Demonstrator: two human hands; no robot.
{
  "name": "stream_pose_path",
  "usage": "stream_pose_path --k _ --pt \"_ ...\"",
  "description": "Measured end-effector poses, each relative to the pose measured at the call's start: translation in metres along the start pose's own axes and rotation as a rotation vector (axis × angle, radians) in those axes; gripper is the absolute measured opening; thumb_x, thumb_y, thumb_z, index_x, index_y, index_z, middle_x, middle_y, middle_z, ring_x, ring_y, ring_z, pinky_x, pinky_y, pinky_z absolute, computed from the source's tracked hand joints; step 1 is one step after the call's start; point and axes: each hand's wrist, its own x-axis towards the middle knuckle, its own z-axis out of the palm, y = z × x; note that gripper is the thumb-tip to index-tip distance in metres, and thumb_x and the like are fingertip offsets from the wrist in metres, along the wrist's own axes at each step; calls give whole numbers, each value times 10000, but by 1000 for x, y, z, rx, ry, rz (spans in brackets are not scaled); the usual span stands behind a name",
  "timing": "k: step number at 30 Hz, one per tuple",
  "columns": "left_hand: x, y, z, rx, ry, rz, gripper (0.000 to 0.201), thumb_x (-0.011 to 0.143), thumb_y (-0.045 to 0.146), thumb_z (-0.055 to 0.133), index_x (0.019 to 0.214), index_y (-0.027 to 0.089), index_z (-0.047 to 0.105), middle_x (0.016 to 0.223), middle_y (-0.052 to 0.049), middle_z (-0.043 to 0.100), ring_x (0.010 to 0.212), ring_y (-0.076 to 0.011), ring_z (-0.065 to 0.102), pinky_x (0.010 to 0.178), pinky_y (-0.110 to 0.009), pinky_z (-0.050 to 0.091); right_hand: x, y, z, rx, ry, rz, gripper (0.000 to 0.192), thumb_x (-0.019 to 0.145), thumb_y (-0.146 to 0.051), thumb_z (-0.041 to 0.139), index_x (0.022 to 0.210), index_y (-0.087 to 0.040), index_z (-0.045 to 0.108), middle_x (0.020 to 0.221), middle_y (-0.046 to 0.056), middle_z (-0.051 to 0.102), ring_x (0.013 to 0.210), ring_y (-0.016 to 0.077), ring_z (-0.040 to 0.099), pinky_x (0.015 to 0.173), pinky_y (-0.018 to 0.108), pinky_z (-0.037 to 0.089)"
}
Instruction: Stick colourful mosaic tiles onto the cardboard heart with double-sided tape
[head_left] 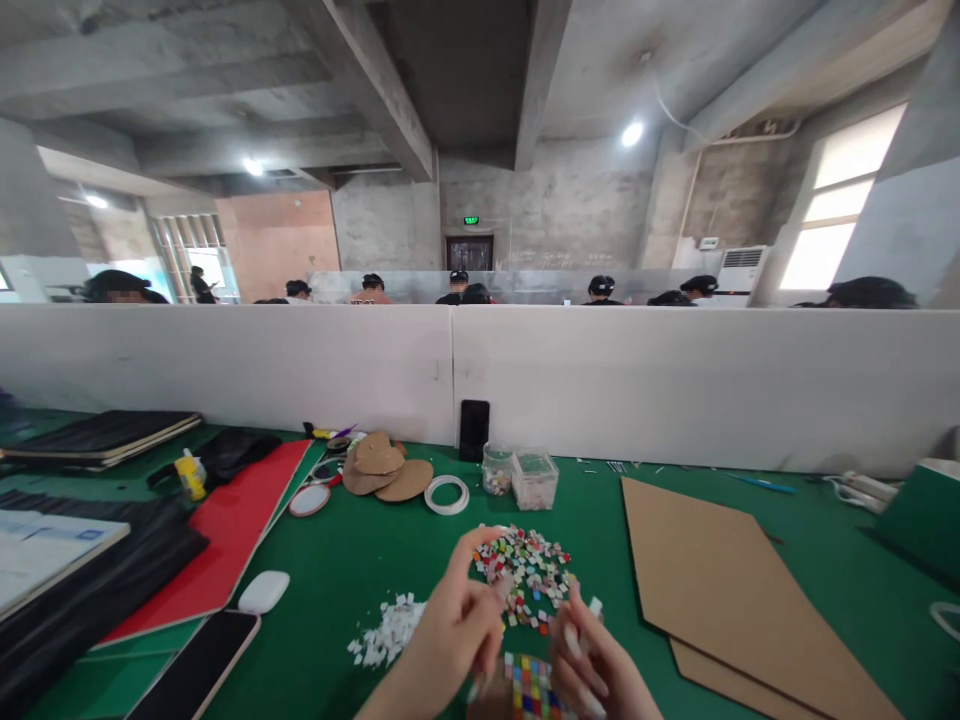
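At the near edge of the green table [337,580], both hands hovered over a colourful tile board [531,688]; left hand [457,625] fingers pinched together, right hand [592,660] fingers curled, grip unclear, loose tiles [529,575] just beyond.

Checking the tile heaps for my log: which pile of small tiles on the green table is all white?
The small pile left of the left hand. The heap beyond both hands is mixed colours.
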Motion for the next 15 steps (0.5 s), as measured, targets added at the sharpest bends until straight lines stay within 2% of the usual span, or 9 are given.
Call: stream_pose_path --k 2,3,5,7,9,12,15 --pt "5 1 -1 38 -231 -90 678 826 407 507 1359 176 157 458 68 513 341 -60 390 381 -150 336 4 0 5 -52 -180 117 515 551 -594 692 445 -182 402 273 -125 210 238 3 157 292 156 123" --pt "8 -1 -2 47 -316 -135 719 813 369 536 1377 192 126 476 61 537 345 -61 413 388 -151 348 7 1 7 -81 -213 163 529 555 -613 678 449 -180 391 268 -124 212 238 3 165 294 154 113" --pt "15 -8 -6 50 -394 -189 780 784 296 580 1392 218 98 492 58 555 346 -60 439 394 -148 353 11 3 9 -144 -165 218 513 528 -593 708 502 -176 411 298 -117 295 262 1 224 309 140 129" --pt "22 -14 -11 50 -411 -215 821 762 256 602 1398 221 83 481 61 550 338 -60 441 383 -139 327 16 3 9 -226 -85 223 480 510 -531 755 579 -178 438 362 -111 384 299 4 291 337 134 179" --pt "27 -16 -15 46 -411 -233 840 760 263 608 1401 213 67 468 63 538 329 -64 434 372 -139 311 20 1 8 -318 -65 222 452 533 -498 761 642 -182 457 411 -103 428 331 14 342 365 142 220" --pt "32 -9 -20 61 -369 -226 873 741 290 641 1401 230 73 528 56 542 350 -57 428 375 -146 324 23 -7 11 -375 -109 242 417 589 -484 736 695 -185 465 426 -105 415 343 23 346 381 158 231" --pt "36 2 -23 105 -291 -148 939 683 281 702 1395 249 90 535 79 510 382 -45 396 389 -143 310 25 -16 21 -361 -179 230 392 641 -471 706 700 -188 442 442 -104 399 346 20 307 380 171 200"
